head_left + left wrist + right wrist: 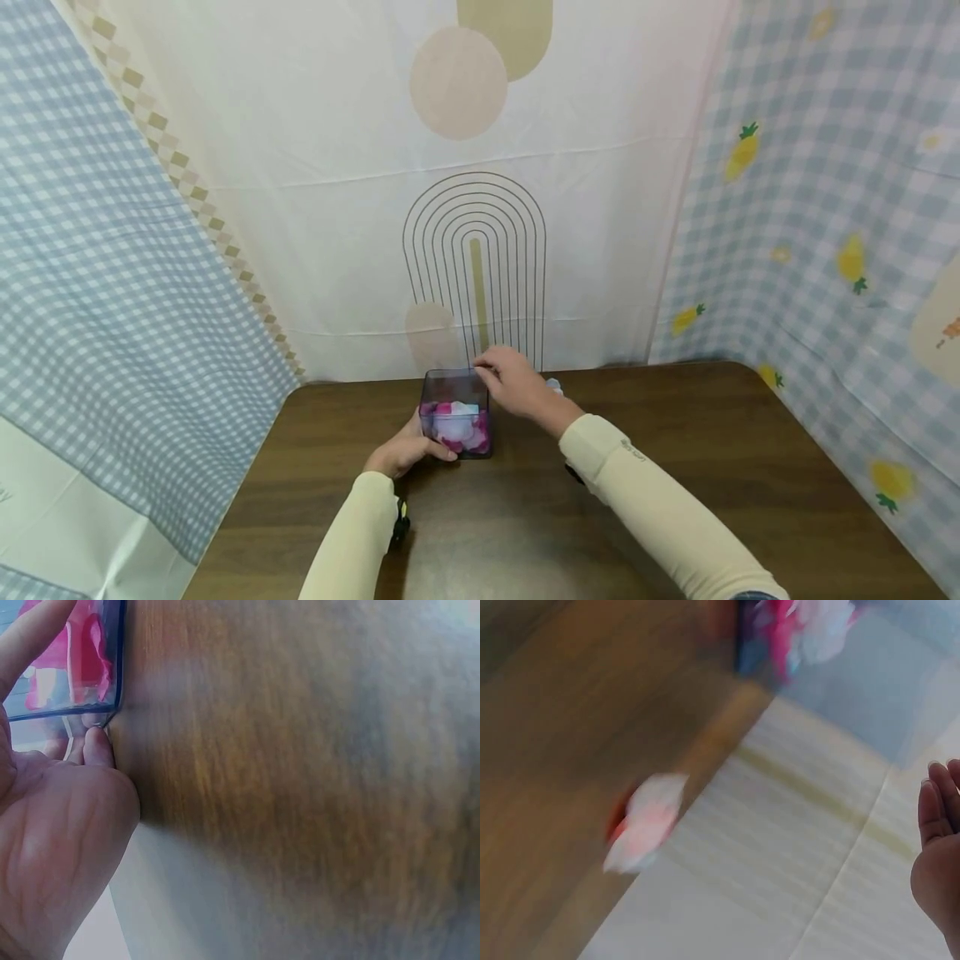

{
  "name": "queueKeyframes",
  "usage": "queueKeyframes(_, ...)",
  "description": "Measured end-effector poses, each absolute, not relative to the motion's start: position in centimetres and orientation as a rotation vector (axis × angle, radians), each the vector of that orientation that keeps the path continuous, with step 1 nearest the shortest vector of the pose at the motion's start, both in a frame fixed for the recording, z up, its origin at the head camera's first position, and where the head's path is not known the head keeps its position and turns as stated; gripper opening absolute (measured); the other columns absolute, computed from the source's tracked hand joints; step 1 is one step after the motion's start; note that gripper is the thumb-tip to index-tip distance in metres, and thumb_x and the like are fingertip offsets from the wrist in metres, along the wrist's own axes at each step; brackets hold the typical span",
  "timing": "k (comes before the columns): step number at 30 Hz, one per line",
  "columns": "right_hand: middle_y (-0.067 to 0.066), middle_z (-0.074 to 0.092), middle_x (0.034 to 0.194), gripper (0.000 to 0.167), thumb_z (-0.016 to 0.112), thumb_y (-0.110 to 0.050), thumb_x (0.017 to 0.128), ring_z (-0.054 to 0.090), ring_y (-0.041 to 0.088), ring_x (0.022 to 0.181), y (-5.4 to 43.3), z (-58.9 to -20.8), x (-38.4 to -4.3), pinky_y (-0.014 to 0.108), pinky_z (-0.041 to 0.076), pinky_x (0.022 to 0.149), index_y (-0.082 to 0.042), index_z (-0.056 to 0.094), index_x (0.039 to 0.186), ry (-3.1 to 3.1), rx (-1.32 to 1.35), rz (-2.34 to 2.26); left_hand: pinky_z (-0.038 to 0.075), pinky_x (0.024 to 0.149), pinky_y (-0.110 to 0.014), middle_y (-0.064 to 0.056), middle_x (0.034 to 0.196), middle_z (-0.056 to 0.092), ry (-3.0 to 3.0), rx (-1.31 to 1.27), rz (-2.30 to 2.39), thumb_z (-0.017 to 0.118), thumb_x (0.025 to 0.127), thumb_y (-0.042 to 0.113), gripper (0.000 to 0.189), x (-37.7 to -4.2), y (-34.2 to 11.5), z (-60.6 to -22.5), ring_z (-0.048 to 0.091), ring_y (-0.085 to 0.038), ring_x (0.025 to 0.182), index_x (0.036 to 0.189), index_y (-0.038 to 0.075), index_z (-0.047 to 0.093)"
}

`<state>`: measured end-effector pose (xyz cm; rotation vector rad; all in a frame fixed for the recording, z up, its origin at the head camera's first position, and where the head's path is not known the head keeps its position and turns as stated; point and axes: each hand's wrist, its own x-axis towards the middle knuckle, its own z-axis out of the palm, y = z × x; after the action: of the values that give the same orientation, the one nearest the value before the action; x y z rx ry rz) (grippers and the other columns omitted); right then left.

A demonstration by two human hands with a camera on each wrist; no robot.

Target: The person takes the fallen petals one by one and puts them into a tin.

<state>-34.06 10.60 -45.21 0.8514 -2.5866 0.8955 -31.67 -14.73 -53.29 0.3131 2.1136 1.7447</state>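
A clear plastic box (453, 383) stands near the back of the table, with pink and white wrapped pieces (459, 429) inside. My left hand (407, 446) holds it at its left front corner. In the left wrist view the thumb lies across the box's wall, with the other fingers around the corner. Over the right back rim is my right hand (512, 383), its fingers loosely bent, with nothing seen between them. A small white and pink packet (649, 825) lies on the table to the right of the box, partly hidden behind the right wrist in the head view.
The brown wooden table (675, 467) ends at a hanging cloth (337, 275) just behind the box. Checked cloths (795, 208) hang along both sides.
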Motion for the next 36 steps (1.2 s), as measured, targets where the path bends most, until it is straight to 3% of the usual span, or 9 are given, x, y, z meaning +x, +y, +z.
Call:
queueKeyframes(10, 0.016, 0.076, 0.118, 0.021, 0.059, -0.009, 0.107, 0.07, 0.035, 0.115, 20.9, -48.6, -33.6, 0.055, 0.056, 0.1, -0.003, 0.075, 0.119, -2.662, 0.644, 0.86, 0.043, 0.12, -0.045, -0.019, 0.155, 0.049, 2.138, 0.269, 1.73, 0.089, 0.071, -0.01, 0.116, -31.5, -15.0, -53.6, 0.057, -0.026, 0.13, 0.162, 0.011, 0.019)
queueKeyframes(15, 0.016, 0.075, 0.12, 0.021, 0.059, -0.009, 0.108, 0.07, 0.036, 0.114, 23.7, -50.1, -33.3, 0.055, 0.057, 0.097, -0.004, 0.075, 0.12, -2.713, 0.552, 0.837, 0.046, 0.117, -0.041, -0.021, 0.154, 0.048, 2.143, 0.261, 1.718, 0.089, 0.072, -0.009, 0.113, -31.3, -15.0, -53.7, 0.058, -0.024, 0.127, 0.16, 0.007, 0.019)
queueKeyframes(22, 0.017, 0.075, 0.121, 0.021, 0.061, -0.007, 0.106, 0.07, 0.037, 0.114, 24.6, -50.8, -33.3, 0.056, 0.057, 0.098, 0.0, 0.075, 0.12, -2.717, 0.549, 0.85, 0.044, 0.118, -0.043, -0.021, 0.153, 0.052, 2.147, 0.288, 1.717, 0.088, 0.072, -0.009, 0.111, -31.3, -14.8, -53.4, 0.057, -0.025, 0.129, 0.16, 0.007, 0.022)
queueKeyframes(36, 0.011, 0.072, 0.102, 0.025, 0.073, -0.018, 0.1, 0.064, 0.023, 0.092, 22.5, -51.8, -34.3, 0.046, 0.055, 0.085, 0.001, 0.074, 0.117, -2.848, 0.491, 0.758, 0.044, 0.118, -0.042, -0.018, 0.151, 0.054, 2.129, 0.317, 1.733, 0.089, 0.072, -0.009, 0.111, -31.4, -14.9, -53.4, 0.056, -0.026, 0.131, 0.16, 0.011, 0.025)
